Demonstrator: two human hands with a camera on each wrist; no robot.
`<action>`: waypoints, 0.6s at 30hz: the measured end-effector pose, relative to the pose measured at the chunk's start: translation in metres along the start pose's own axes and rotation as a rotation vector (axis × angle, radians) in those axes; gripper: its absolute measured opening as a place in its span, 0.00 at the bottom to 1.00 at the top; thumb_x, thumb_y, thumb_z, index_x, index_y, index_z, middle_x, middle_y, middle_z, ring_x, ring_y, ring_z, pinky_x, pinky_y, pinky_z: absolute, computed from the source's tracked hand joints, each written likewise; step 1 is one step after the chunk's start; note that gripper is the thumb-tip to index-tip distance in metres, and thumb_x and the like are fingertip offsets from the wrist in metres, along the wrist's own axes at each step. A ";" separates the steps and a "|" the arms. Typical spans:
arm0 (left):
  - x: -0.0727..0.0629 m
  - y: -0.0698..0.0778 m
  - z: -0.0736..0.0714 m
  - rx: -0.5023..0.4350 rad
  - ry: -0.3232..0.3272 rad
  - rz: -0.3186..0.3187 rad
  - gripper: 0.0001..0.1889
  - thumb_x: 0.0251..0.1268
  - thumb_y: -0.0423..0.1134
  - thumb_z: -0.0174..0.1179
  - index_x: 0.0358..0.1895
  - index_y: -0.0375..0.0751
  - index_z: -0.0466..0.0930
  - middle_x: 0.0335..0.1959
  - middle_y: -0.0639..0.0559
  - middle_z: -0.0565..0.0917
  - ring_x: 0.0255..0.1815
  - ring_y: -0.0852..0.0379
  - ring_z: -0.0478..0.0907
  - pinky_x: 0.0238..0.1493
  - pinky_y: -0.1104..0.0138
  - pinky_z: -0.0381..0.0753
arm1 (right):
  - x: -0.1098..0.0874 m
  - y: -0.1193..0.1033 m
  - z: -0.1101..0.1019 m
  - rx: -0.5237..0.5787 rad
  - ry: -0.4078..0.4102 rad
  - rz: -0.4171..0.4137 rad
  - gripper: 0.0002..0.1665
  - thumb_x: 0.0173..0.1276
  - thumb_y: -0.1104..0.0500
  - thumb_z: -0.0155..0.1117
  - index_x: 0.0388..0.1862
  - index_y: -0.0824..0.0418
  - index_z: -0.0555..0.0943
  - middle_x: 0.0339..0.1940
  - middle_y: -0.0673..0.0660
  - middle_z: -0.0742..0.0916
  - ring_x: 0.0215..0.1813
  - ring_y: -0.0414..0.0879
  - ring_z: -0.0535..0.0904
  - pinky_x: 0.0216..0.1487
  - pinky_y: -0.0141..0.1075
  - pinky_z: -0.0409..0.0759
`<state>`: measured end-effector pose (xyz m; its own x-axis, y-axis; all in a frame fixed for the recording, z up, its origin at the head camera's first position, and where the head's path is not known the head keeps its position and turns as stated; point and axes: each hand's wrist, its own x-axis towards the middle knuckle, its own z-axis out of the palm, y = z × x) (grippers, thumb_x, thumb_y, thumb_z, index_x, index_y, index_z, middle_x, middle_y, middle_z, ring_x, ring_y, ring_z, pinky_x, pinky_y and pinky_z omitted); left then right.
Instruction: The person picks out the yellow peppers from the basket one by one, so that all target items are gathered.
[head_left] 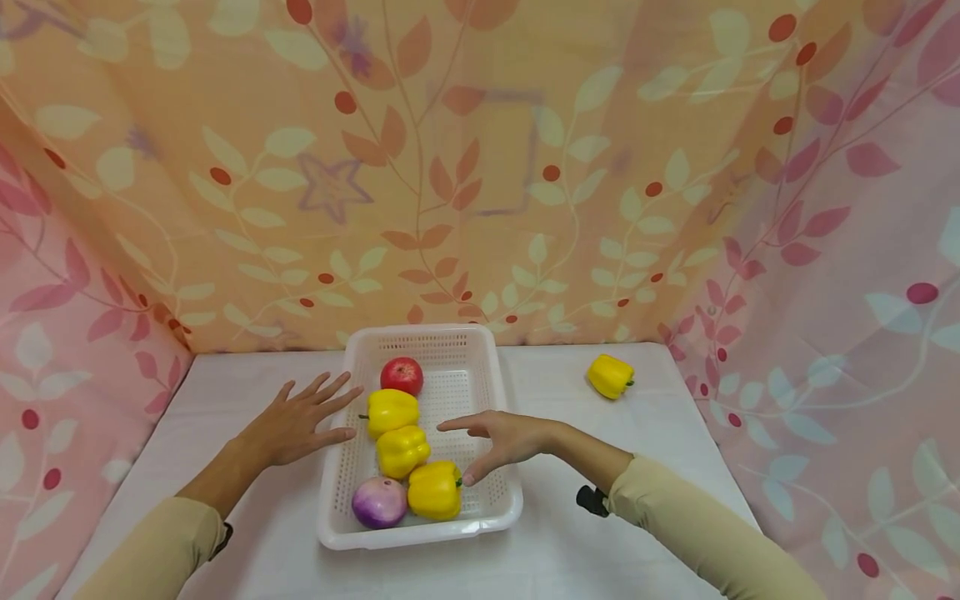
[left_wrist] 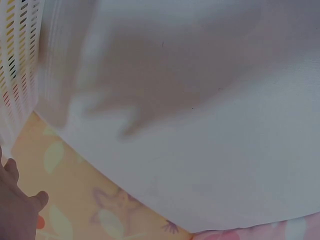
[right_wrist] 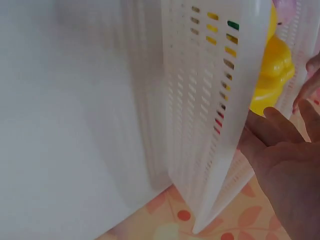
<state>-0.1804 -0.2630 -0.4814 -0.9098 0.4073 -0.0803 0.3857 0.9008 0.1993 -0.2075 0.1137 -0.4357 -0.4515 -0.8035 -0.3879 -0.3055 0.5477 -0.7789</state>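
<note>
A white perforated plastic basket (head_left: pixel 504 500) stands mid-table. In it lie a red round fruit (head_left: pixel 402 377) at the back, three yellow bell peppers (head_left: pixel 393 412) down the left and front, and a purple-white round vegetable (head_left: pixel 379 502) in the front left corner. My left hand (head_left: pixel 303 421), fingers spread, hovers at the basket's left rim and holds nothing. Over the right side of the basket reaches my right hand (head_left: pixel 506 442), fingers extended and thumb apart, its thumb tip near the front pepper's green stem. In the right wrist view, the right hand (right_wrist: pixel 287 160) overlaps the basket's rim.
Another yellow bell pepper (head_left: pixel 611 376) lies on the white-covered table (head_left: pixel 600 492) at the back right. Patterned cloth (head_left: pixel 465 167) hangs behind the table and along both sides. A black band part (head_left: pixel 592 500) sticks out below the right wrist.
</note>
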 end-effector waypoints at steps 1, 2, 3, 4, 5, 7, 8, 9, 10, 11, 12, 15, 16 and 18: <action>0.000 0.000 0.000 0.001 -0.001 0.000 0.40 0.67 0.72 0.45 0.79 0.59 0.56 0.81 0.46 0.51 0.79 0.34 0.48 0.70 0.29 0.40 | 0.002 0.000 0.002 -0.005 -0.011 -0.006 0.46 0.61 0.47 0.74 0.77 0.44 0.65 0.77 0.47 0.68 0.75 0.59 0.64 0.71 0.52 0.68; 0.000 0.000 0.000 0.001 -0.001 0.001 0.40 0.67 0.72 0.45 0.79 0.59 0.56 0.81 0.46 0.51 0.79 0.34 0.48 0.70 0.29 0.40 | 0.003 0.000 0.004 -0.010 -0.023 -0.009 0.46 0.61 0.47 0.74 0.76 0.44 0.66 0.76 0.47 0.69 0.75 0.57 0.65 0.71 0.51 0.68; 0.000 0.000 -0.001 0.000 -0.001 0.002 0.40 0.67 0.72 0.45 0.79 0.59 0.56 0.81 0.46 0.51 0.79 0.34 0.48 0.70 0.29 0.40 | 0.005 0.001 0.006 -0.015 -0.034 -0.019 0.45 0.62 0.47 0.74 0.76 0.46 0.66 0.76 0.47 0.69 0.74 0.55 0.66 0.71 0.52 0.68; 0.000 0.000 -0.001 -0.001 0.000 0.003 0.40 0.67 0.72 0.45 0.79 0.59 0.56 0.81 0.46 0.51 0.79 0.34 0.48 0.70 0.29 0.40 | 0.007 0.001 0.008 -0.019 -0.044 -0.027 0.44 0.62 0.48 0.73 0.76 0.47 0.66 0.75 0.47 0.70 0.74 0.53 0.67 0.71 0.52 0.68; 0.000 0.000 -0.001 -0.001 0.001 0.005 0.40 0.68 0.72 0.45 0.79 0.59 0.56 0.81 0.46 0.51 0.79 0.34 0.48 0.70 0.29 0.40 | 0.008 0.002 0.009 -0.021 -0.052 -0.032 0.44 0.62 0.48 0.73 0.76 0.48 0.67 0.75 0.46 0.71 0.73 0.50 0.67 0.72 0.52 0.67; 0.000 0.000 0.000 -0.004 0.005 0.007 0.40 0.68 0.71 0.45 0.79 0.59 0.56 0.81 0.46 0.52 0.78 0.34 0.49 0.69 0.29 0.40 | 0.012 0.002 0.011 -0.018 -0.070 -0.042 0.43 0.63 0.48 0.72 0.75 0.50 0.68 0.74 0.46 0.72 0.73 0.45 0.68 0.72 0.52 0.67; 0.000 0.000 0.000 -0.007 0.008 0.008 0.40 0.68 0.71 0.46 0.79 0.59 0.57 0.81 0.46 0.52 0.78 0.34 0.49 0.70 0.29 0.41 | 0.013 0.003 0.012 -0.015 -0.081 -0.045 0.42 0.63 0.49 0.72 0.75 0.51 0.68 0.74 0.47 0.73 0.73 0.44 0.68 0.72 0.51 0.67; 0.000 0.000 0.000 -0.009 0.010 0.007 0.40 0.67 0.71 0.46 0.78 0.59 0.57 0.81 0.47 0.52 0.78 0.34 0.49 0.70 0.29 0.41 | 0.015 0.003 0.014 -0.017 -0.088 -0.047 0.41 0.63 0.49 0.72 0.75 0.52 0.69 0.73 0.47 0.73 0.72 0.43 0.68 0.72 0.51 0.68; 0.000 0.000 0.000 -0.008 0.012 0.005 0.40 0.67 0.71 0.46 0.78 0.59 0.57 0.81 0.47 0.52 0.78 0.34 0.49 0.70 0.29 0.41 | 0.017 0.003 0.014 -0.017 -0.095 -0.048 0.41 0.64 0.49 0.71 0.74 0.52 0.70 0.73 0.48 0.74 0.72 0.42 0.68 0.71 0.50 0.68; 0.000 0.000 0.001 -0.009 0.013 0.005 0.40 0.67 0.71 0.46 0.78 0.59 0.57 0.81 0.47 0.52 0.78 0.34 0.49 0.70 0.29 0.41 | 0.019 0.003 0.015 -0.013 -0.103 -0.048 0.40 0.64 0.50 0.71 0.74 0.53 0.70 0.73 0.48 0.74 0.73 0.43 0.68 0.71 0.50 0.68; 0.000 0.000 0.001 -0.011 0.014 0.006 0.40 0.67 0.72 0.46 0.78 0.59 0.57 0.81 0.47 0.52 0.78 0.34 0.49 0.70 0.29 0.41 | 0.020 0.004 0.016 -0.016 -0.111 -0.053 0.39 0.64 0.50 0.71 0.74 0.53 0.70 0.73 0.49 0.74 0.73 0.44 0.68 0.71 0.50 0.69; 0.000 0.000 0.001 -0.007 0.013 0.005 0.40 0.67 0.72 0.46 0.79 0.60 0.56 0.81 0.47 0.52 0.78 0.34 0.49 0.70 0.29 0.41 | 0.024 0.003 0.019 -0.020 -0.126 -0.052 0.38 0.64 0.52 0.71 0.73 0.53 0.71 0.72 0.49 0.75 0.72 0.45 0.68 0.70 0.50 0.70; 0.000 0.000 0.001 -0.006 0.013 0.005 0.40 0.67 0.72 0.46 0.79 0.60 0.56 0.81 0.47 0.52 0.78 0.34 0.49 0.70 0.29 0.41 | 0.025 0.002 0.020 -0.024 -0.131 -0.052 0.38 0.65 0.52 0.71 0.73 0.53 0.71 0.72 0.49 0.75 0.72 0.45 0.68 0.70 0.50 0.70; 0.000 -0.001 0.002 -0.005 0.016 0.007 0.40 0.67 0.72 0.46 0.79 0.60 0.56 0.81 0.47 0.52 0.78 0.34 0.49 0.70 0.29 0.41 | 0.027 0.002 0.022 -0.031 -0.145 -0.047 0.38 0.65 0.52 0.71 0.73 0.53 0.71 0.73 0.49 0.74 0.72 0.44 0.68 0.69 0.50 0.71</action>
<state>-0.1808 -0.2635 -0.4831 -0.9092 0.4115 -0.0636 0.3916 0.8970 0.2049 -0.2012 0.0879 -0.4583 -0.3112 -0.8526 -0.4198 -0.3507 0.5135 -0.7831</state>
